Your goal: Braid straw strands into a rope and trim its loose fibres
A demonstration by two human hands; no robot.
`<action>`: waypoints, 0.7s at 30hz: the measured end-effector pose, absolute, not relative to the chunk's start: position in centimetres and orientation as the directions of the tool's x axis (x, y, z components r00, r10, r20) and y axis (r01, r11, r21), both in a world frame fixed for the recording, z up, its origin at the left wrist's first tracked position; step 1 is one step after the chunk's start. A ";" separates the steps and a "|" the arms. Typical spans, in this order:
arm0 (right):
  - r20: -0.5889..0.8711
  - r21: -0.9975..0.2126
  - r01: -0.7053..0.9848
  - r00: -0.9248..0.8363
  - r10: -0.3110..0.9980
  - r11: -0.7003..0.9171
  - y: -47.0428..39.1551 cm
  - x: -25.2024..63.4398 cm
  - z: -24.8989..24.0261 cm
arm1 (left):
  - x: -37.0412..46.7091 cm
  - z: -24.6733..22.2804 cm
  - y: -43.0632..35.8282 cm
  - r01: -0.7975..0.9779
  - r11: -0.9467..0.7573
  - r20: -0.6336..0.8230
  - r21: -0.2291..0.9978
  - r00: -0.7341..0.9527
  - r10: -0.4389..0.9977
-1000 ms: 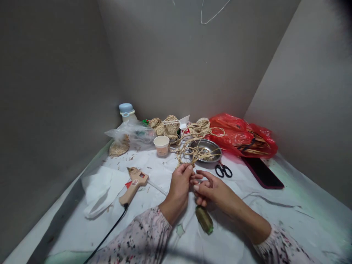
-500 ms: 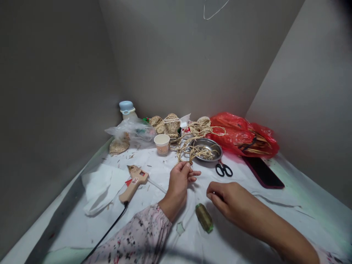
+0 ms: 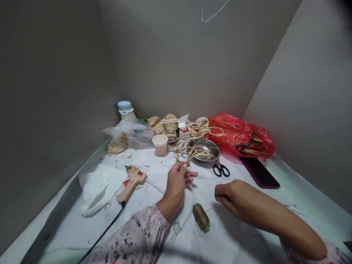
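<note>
My left hand [image 3: 177,181] is closed, thumb against forefinger, on the lower end of a bundle of braided straw cord [image 3: 189,154]. Loops and loose ends of the cord fan out beyond the fingertips, partly over the steel bowl [image 3: 217,158]. To the right, my right hand [image 3: 231,196] hovers above the cloth with its fingers pinched together; whatever may be between them is hidden or too thin to make out. Between my two forearms lies a spool of olive-brown thread [image 3: 201,218]. Black-handled scissors [image 3: 221,170] rest just beyond my right hand.
A glue gun [image 3: 132,183] lies left on the white cloth, near a crumpled white sheet [image 3: 96,187]. Farther back are a paper cup [image 3: 160,146], coiled straw pieces [image 3: 170,124], a blue-lidded bottle [image 3: 125,110] and a red bag [image 3: 233,134]. A phone [image 3: 261,172] lies right.
My right hand has moved a little to the right, away from my left hand, still pinched. My left hand keeps hold of the straw cord. The whole view has shifted slightly.
</note>
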State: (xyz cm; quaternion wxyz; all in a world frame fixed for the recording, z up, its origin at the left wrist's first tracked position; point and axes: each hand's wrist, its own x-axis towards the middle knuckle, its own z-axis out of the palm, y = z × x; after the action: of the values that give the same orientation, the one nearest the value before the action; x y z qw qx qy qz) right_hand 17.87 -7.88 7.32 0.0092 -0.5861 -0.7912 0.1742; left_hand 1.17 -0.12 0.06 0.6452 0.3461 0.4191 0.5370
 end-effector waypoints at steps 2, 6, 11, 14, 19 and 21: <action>-0.166 -0.309 0.923 -0.289 0.943 0.229 -7.4 18.6 7.1 | 1.0 0.0 0.0 -0.391 0.175 -0.164 0.904 0.061 0.985; 0.072 -0.462 0.868 -0.167 0.983 0.181 -6.1 18.6 6.0 | 1.0 0.0 0.1 -0.350 0.129 -0.111 0.928 0.072 0.991; -0.003 -0.894 0.447 -0.070 0.998 0.028 -4.2 15.8 3.5 | 1.3 0.4 -0.5 -0.232 0.028 -0.003 0.972 0.107 0.994; -0.052 -0.969 0.245 -0.067 0.996 -0.034 -3.3 14.7 1.6 | 1.4 0.5 -0.7 -0.171 0.012 0.011 0.985 0.138 0.990; -0.002 -0.972 0.234 -0.051 0.999 0.010 -2.8 14.7 0.0 | 1.5 0.3 -0.8 -0.127 0.004 0.015 0.992 0.144 0.989; 0.015 -0.978 0.207 -0.059 0.998 0.027 -2.9 14.7 0.0 | 1.6 0.1 -0.7 -0.128 0.002 0.018 0.992 0.155 0.988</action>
State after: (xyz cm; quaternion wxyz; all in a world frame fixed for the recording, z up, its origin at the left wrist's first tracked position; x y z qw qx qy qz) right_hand 14.68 -2.90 0.01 0.4357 -0.5299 -0.5688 0.4537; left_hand 1.61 -0.73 0.09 0.5665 0.5064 0.4246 0.4923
